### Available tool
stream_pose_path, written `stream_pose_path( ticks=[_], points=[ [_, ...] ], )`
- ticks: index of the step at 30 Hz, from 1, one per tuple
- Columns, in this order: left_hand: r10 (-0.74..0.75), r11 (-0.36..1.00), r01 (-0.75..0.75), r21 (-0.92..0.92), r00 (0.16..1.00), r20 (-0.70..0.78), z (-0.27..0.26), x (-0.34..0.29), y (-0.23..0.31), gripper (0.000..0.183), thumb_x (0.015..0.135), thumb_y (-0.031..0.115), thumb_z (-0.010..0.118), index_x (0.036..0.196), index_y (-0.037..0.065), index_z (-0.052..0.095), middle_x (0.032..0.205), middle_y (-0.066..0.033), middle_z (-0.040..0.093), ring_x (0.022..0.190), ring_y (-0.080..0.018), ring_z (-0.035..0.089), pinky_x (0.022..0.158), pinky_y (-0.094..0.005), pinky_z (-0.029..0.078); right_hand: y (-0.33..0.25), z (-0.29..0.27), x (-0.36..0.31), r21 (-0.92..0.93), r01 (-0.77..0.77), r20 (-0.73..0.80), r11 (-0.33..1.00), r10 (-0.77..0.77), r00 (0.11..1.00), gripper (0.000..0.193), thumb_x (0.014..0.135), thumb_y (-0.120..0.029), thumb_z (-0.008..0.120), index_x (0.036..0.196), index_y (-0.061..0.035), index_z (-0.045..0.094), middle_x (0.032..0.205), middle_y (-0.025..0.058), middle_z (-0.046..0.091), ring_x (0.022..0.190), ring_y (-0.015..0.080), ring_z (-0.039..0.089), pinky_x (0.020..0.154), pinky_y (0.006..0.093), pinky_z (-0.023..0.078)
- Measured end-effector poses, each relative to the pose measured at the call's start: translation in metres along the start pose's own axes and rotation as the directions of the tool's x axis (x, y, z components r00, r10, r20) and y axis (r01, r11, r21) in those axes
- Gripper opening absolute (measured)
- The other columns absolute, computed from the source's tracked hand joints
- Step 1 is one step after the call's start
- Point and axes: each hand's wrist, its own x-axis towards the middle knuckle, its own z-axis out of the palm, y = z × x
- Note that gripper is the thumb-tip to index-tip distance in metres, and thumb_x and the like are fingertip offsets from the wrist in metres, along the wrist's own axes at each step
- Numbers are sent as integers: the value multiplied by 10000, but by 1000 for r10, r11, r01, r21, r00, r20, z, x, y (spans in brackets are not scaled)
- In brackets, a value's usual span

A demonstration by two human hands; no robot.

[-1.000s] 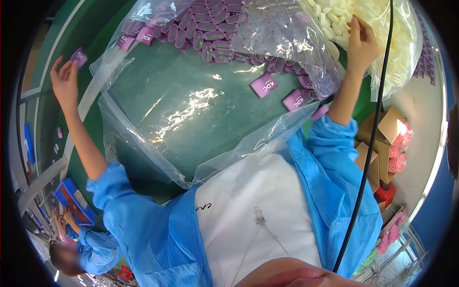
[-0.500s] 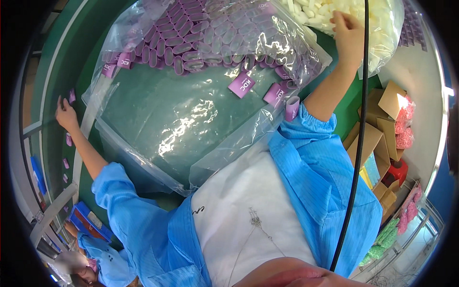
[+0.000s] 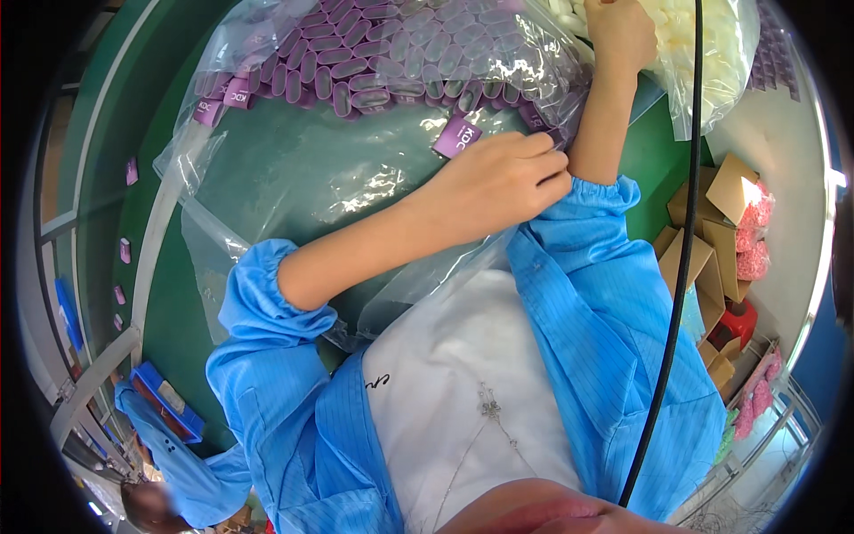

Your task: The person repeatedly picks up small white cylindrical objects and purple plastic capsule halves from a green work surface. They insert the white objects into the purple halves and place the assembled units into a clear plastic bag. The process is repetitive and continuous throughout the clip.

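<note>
- While the person's left grip (image 3: 525,173) sits over to the right, above clear plastic sheeting (image 3: 294,169) and close by the right forearm (image 3: 594,138) in this view, its fingers are loosely curled; whether they have hold of anything is hidden from the camera.
- At the top edge, the right grip (image 3: 620,36) is bent inward next to the cream blocks (image 3: 689,36) in their clear bag (image 3: 738,53); the fingertips run up to the frame edge, so what they hold, if anything, does not show.
- Packed together at the far side, partly under the plastic, the purple oval sleeves (image 3: 351,62) form a large pile; one loose sleeve (image 3: 456,135) lies just beyond the left grip.
- Along the green strip (image 3: 153,133) at the left, four purple pieces (image 3: 132,171) sit singly, spaced apart; whether anything is inside them is too small to make out.
- Judging by these amounts, only a few pieces appear done, with most sleeves and plenty of cream blocks left.
</note>
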Motion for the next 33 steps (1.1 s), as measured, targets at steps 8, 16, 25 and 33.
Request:
stream_pose_path(
  ticks=[8, 16, 25, 33],
  points=[
    [-71, 996, 68, -64, 997, -34, 0, -4, 13, 358, 670, 133, 807, 1005, 87, 688, 929, -60, 643, 910, -247, 601, 729, -363, 513, 16, -2, -1, 430, 108, -99, 896, -72, 992, 263, 821, -248, 709, 985, -53, 773, 974, 212, 738, 939, 338, 718, 853, 449, 553],
    [-659, 705, 386, -594, 667, -349, -48, -95, -13, 276, 792, -43, 778, 1044, 37, 698, 1142, -109, 699, 1024, -207, 651, 903, -363, 512, -21, -84, -105, 931, -243, 362, 274, -588, 724, 139, 872, -29, 746, 996, 12, 699, 882, 43, 688, 792, 97, 634, 680, 239, 491],
    [-697, 716, 593, -368, 580, -421, -31, -120, -8, 324, 746, 21, 825, 1056, 75, 751, 1060, -90, 731, 987, -222, 699, 775, -313, 556, -44, -54, -178, 949, 265, 34, 173, -888, 458, 193, 764, 67, 736, 946, 20, 693, 956, 116, 640, 826, 295, 594, 700, 357, 504],
    [-711, 699, 613, -369, 542, -447, -26, -119, -7, 304, 702, 60, 858, 992, 100, 777, 921, -74, 693, 843, -217, 668, 683, -324, 526, -58, -53, -187, 901, 423, -105, 94, -899, 424, 252, 655, 123, 711, 886, 31, 671, 899, 121, 622, 790, 276, 590, 649, 358, 500]
  ],
)
